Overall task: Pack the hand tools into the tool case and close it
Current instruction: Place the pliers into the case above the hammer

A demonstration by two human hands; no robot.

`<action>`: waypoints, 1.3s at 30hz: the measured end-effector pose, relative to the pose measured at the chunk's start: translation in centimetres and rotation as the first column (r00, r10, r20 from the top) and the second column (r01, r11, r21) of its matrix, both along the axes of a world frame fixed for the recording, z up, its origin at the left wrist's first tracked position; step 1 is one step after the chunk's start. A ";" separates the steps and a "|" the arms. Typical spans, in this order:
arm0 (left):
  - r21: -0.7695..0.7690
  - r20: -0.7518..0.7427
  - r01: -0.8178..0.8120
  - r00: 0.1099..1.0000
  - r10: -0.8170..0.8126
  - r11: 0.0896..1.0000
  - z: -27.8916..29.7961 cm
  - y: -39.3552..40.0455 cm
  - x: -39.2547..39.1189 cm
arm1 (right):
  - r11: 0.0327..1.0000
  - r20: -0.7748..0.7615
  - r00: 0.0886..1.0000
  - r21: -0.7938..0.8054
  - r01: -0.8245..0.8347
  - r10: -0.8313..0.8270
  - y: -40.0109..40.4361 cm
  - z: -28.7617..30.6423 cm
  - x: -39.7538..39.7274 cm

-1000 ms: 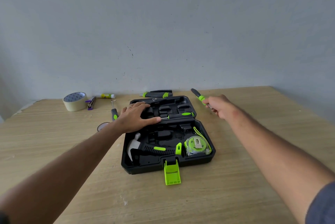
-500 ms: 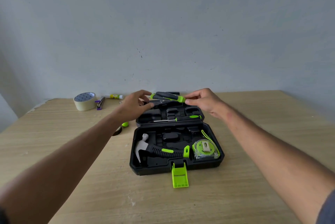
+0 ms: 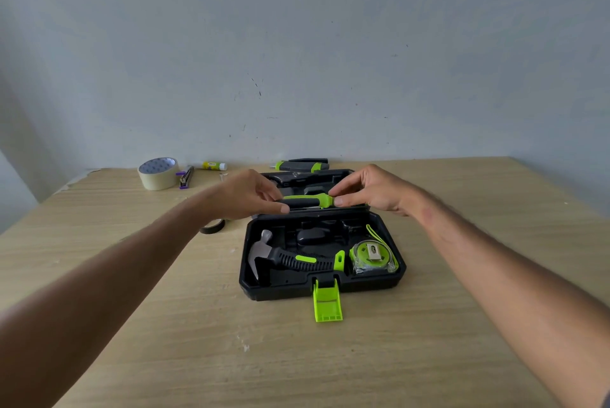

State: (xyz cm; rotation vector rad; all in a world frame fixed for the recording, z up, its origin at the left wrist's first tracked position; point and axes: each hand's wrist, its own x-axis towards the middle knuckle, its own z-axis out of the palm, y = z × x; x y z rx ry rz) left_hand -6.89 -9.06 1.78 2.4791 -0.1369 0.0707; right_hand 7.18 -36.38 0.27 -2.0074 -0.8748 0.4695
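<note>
Over the far half of the open tool case [image 3: 321,288], the green-and-black screwdriver [image 3: 305,201] lay crosswise, left hand [image 3: 246,194] pinching one end, right hand [image 3: 373,191] pinching the green end; its slot looked straight below, both hands equally near.

Pale scuffed wall [image 3: 330,44] with two small holes, light wood-grain table [image 3: 462,325], soft even light

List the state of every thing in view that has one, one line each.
Tool case: open, lying flat.
Latch: flipped open onto the table.
Hammer: seated in the case.
Tape measure: seated in the case.
Screwdriver: held over the lid half.
Left hand: pinching the screwdriver.
Right hand: pinching the screwdriver.
Pliers: unpacked, behind the case.
</note>
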 end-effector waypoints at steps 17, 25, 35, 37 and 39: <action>0.375 -0.047 0.133 0.991 -0.124 0.917 -2.3 -2.2 -1.0 | 0.983 0.135 0.990 -0.181 -0.016 0.041 -2.4 -0.3 -3.0; 0.343 -0.063 0.103 0.994 -0.086 0.934 -2.6 -2.1 -1.1 | 0.875 0.243 0.966 -0.446 0.189 -0.086 -4.0 0.8 -2.4; 0.334 -0.187 0.140 0.979 -0.080 0.932 -1.6 -2.6 -0.7 | 0.797 0.124 0.988 -0.587 0.147 -0.091 -3.6 1.7 -3.3; 0.295 -0.138 0.113 0.988 -0.074 0.949 -1.4 -2.8 -0.8 | 0.827 0.065 0.986 -0.538 0.164 -0.154 -3.8 1.7 -3.3; 0.290 -0.112 0.094 0.992 -0.064 0.952 -1.4 -3.2 -0.9 | 0.842 -0.012 0.979 -0.512 0.170 -0.205 -3.9 1.8 -3.3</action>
